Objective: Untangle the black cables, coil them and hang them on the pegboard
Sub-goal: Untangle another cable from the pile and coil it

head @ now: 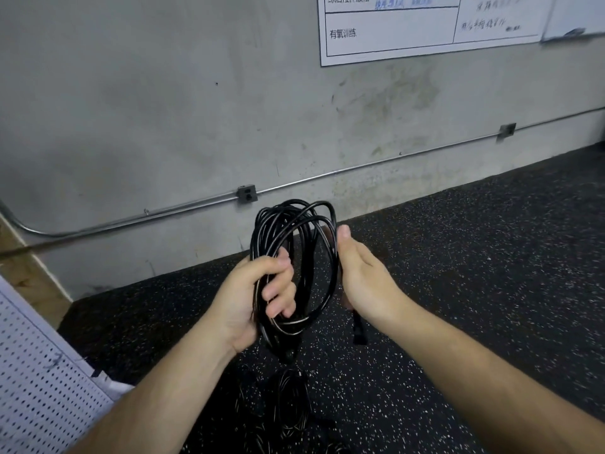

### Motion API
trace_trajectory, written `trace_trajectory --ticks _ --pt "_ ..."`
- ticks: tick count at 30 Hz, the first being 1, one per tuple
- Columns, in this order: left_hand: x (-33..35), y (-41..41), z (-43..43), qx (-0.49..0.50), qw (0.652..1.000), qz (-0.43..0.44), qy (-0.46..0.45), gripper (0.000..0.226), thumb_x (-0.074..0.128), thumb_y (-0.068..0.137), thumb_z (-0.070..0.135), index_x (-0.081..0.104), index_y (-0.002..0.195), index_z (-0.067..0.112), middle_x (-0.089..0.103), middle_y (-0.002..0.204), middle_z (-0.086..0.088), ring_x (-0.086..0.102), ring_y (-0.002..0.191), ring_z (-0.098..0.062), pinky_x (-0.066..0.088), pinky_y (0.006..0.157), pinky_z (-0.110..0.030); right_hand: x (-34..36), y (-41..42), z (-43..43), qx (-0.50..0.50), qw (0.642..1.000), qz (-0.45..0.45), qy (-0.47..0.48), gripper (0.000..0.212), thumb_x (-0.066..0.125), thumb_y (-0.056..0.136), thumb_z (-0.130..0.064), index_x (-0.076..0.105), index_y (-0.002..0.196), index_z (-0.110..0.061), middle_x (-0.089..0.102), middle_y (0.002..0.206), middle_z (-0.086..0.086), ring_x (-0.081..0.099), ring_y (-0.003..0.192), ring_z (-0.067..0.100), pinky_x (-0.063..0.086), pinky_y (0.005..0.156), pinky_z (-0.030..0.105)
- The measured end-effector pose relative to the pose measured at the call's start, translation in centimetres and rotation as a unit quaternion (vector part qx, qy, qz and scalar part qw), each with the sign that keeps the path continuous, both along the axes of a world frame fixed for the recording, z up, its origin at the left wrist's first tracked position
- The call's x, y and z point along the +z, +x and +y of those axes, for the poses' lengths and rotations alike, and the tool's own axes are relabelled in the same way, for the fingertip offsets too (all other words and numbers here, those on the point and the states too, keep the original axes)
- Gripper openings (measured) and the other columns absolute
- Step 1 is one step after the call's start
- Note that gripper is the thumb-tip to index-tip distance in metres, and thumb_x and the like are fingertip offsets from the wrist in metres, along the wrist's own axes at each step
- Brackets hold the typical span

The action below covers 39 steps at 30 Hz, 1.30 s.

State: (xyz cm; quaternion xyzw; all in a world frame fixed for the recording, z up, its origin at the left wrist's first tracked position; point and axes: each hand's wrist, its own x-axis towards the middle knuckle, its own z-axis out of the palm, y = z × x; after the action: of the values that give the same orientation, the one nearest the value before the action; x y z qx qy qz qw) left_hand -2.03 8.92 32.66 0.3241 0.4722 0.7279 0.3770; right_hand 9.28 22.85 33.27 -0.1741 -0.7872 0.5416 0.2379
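Both forearms are bare to the frame's edge, and the left hand [248, 290] and right hand [366, 276] wear nothing.

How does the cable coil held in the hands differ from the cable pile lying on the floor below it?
The held coil is gathered into neat upright loops, gripped by the left hand and steadied by the right hand; the floor pile lies loose, jumbled and untouched. The held coil shows clearly; the floor pile blends into the dark speckled floor. Both are black cable.

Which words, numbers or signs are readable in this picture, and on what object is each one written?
"有氧训练": printed on the white wall chart.
"练后拉伸放松": chart's top edge, partly cropped.
"3": handwritten on the white pegboard, uncertain.
Handwriting in the chart's cells: too blurred to read.
Black cable coil: no readable text.
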Motion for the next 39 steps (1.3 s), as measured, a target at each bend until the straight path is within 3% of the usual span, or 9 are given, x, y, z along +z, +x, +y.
trace_trajectory --ticks 2,6,9,13,21,24,28,31,39 --pt "0.1 -0.3 -0.2 0.002 1.0 -0.013 0.006 0.022 0.059 0.087 0.016 0.047 0.069 0.014 0.03 0.046 0.002 0.031 0.035 -0.012 0.04 0.046 -0.029 -0.1 -0.2 -0.3 0.031 0.999 -0.001 0.036 0.043 0.019 0.103 -0.063 0.055 0.117 -0.043 0.055 0.104 -0.016 0.053 0.098 0.01 0.045 0.093 0.033" --pt "-0.2 -0.8 -0.5 -0.053 0.997 -0.057 -0.004 0.048 0.066 0.091 0.022 0.03 0.059 0.017 0.029 0.04 0.003 0.032 0.031 -0.01 0.041 0.043 -0.027 -1.2 -0.7 -1.5 0.085 0.996 0.009 0.011 0.047 0.053 0.1 -0.05 0.035 0.142 -0.039 0.065 0.115 -0.023 0.06 0.1 -0.015 0.044 0.083 0.008" --pt "-0.3 -1.2 -0.5 -0.102 0.987 -0.119 0.02 0.056 0.069 0.091 0.021 0.015 0.074 0.021 0.033 0.039 0.005 0.035 0.029 -0.008 0.043 0.039 -0.026 -1.5 -0.8 -1.7 0.085 0.995 0.016 -0.056 0.053 0.061 0.097 -0.046 0.034 0.143 -0.041 0.068 0.107 -0.02 0.063 0.081 -0.015 0.048 0.072 0.01" --pt "0.1 -1.3 -0.5 -0.15 0.981 -0.118 0.014 0.029 0.062 0.096 0.023 0.041 0.077 0.014 0.037 0.042 0.007 0.036 0.031 -0.006 0.042 0.04 -0.025 -1.4 -1.3 -2.2 0.05 0.989 0.035 -0.136 0.038 0.065 0.094 -0.047 0.055 0.128 -0.033 0.07 0.114 -0.016 0.065 0.106 -0.005 0.051 0.101 0.024" --pt "-0.5 -0.9 0.3 0.214 0.935 0.226 -0.17 0.019 0.06 0.101 0.032 0.051 0.113 0.02 0.059 0.076 -0.001 0.055 0.054 -0.018 0.052 0.052 -0.036 -0.5 -2.0 -1.6 0.0 0.998 0.001 -0.059 0.023 0.064 0.098 -0.017 0.052 0.117 -0.017 0.071 0.1 0.001 0.07 0.078 0.002 0.059 0.076 0.022" --pt "-0.9 -0.5 0.2 0.237 0.9 0.319 -0.181 0.01 0.055 0.104 0.03 0.05 0.11 0.037 0.062 0.068 0.004 0.058 0.05 -0.017 0.052 0.049 -0.031 0.0 -2.0 -2.3 0.007 0.996 -0.017 -0.09 0.03 0.063 0.099 -0.039 0.05 0.117 -0.019 0.069 0.093 0.002 0.066 0.068 0.007 0.058 0.069 0.024" --pt "-1.2 -0.8 0.0 0.246 0.867 0.394 -0.183 0.019 0.05 0.105 0.033 0.044 0.121 0.041 0.062 0.067 0.013 0.059 0.05 -0.007 0.05 0.051 -0.03 0.8 -2.3 -2.5 0.01 0.985 -0.018 -0.174 0.092 0.038 0.065 -0.1 0.05 0.121 -0.029 0.068 0.087 0.001 0.07 0.069 0.012 0.061 0.075 0.039" --pt "-1.3 -0.9 -0.1 0.26 0.852 0.416 -0.183 0.021 0.05 0.106 0.028 0.046 0.124 0.037 0.063 0.074 0.017 0.06 0.057 -0.001 0.047 0.058 -0.02 0.5 -3.5 -2.8 -0.039 0.987 -0.004 -0.154 0.111 0.016 0.06 -0.106 0.053 0.128 -0.026 0.072 0.09 0.005 0.074 0.08 0.02 0.06 0.084 0.048" --pt "-0.2 -1.3 -0.6 0.253 0.944 0.13 -0.166 0.014 0.069 0.094 0.033 0.066 0.104 0.023 0.068 0.082 0.002 0.063 0.067 -0.014 0.05 0.065 -0.031 -1.1 -5.9 -4.2 -0.093 0.992 0.08 -0.031 0.07 0.026 0.086 -0.077 0.058 0.1 -0.017 0.066 0.084 -0.006 0.064 0.076 0.006 0.051 0.072 0.03"
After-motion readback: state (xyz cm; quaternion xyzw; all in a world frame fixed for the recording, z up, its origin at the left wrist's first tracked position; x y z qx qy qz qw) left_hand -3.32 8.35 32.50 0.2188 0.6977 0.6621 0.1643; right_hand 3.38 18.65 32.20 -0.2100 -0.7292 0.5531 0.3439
